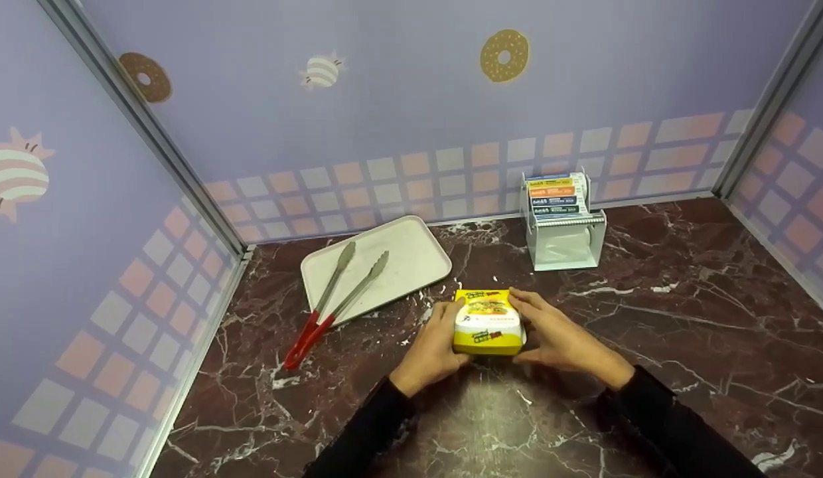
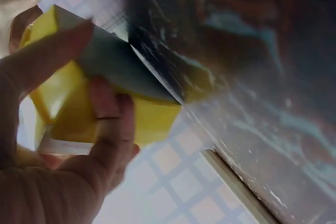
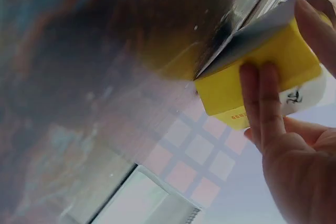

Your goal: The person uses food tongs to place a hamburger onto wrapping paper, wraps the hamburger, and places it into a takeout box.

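A yellow and white cardboard burger box (image 1: 488,323) with a printed burger picture on its lid is between both hands, its lid down. My left hand (image 1: 428,352) grips the left side and my right hand (image 1: 567,338) the right side, fingers and thumbs bent around it. In the left wrist view, part of the box's grey underside (image 2: 110,59) shows, so the box is tilted, its far lower edge at or close to the tabletop. The right wrist view shows fingers of the right hand (image 3: 299,156) pressed on the yellow side wall.
Behind and to the left lies a white tray (image 1: 411,265), with red-handled metal tongs (image 1: 332,305) resting partly across it. A white label dispenser (image 1: 563,226) with several colored rolls stands at the back right. Patterned walls (image 1: 418,99) enclose the dark marbled table (image 1: 683,318).
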`<state>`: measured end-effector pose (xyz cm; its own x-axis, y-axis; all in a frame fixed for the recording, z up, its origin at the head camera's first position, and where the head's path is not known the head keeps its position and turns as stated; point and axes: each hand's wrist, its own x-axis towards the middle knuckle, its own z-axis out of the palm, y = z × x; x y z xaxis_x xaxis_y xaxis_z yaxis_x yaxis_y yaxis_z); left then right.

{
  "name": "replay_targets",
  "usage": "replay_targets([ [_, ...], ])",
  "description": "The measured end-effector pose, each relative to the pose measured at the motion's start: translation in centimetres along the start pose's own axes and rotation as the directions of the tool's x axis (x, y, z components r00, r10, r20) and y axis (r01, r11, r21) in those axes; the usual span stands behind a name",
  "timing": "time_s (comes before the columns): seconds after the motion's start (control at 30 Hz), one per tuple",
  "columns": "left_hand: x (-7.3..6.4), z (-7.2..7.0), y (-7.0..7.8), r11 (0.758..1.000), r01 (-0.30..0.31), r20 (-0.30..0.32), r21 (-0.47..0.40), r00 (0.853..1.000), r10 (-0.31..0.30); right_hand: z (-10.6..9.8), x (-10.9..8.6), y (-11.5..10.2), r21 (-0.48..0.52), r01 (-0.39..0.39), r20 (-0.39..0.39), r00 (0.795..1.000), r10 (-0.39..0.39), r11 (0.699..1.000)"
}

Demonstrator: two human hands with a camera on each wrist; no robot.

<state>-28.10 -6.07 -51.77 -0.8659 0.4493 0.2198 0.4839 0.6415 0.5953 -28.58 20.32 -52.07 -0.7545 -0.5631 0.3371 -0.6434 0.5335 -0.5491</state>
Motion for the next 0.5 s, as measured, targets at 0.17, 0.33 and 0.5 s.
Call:
replay_targets([
  [0.17, 0.4, -0.6, -0.6, 0.999, -0.010, 0.005, -0.033, 1.000, 0.011, -0.2, 0.0, 0.3, 0.016, 0.063, -0.062, 0.996, -0.062, 0.998],
  [0.33, 0.7, -1.0, -1.2, 0.998, -0.043, -0.024, -0.043, 0.999, 0.042, -0.4, 0.1, 0.4, 0.133, 0.034, -0.032, 0.999, -0.030, 0.991],
  [0.5, 0.7, -1.1, -1.3, 0.999, -0.043, -0.027, -0.025, 0.999, 0.043, -0.3, 0.3, 0.4, 0.148, 0.033, -0.043, 0.999, -0.027, 0.988],
])
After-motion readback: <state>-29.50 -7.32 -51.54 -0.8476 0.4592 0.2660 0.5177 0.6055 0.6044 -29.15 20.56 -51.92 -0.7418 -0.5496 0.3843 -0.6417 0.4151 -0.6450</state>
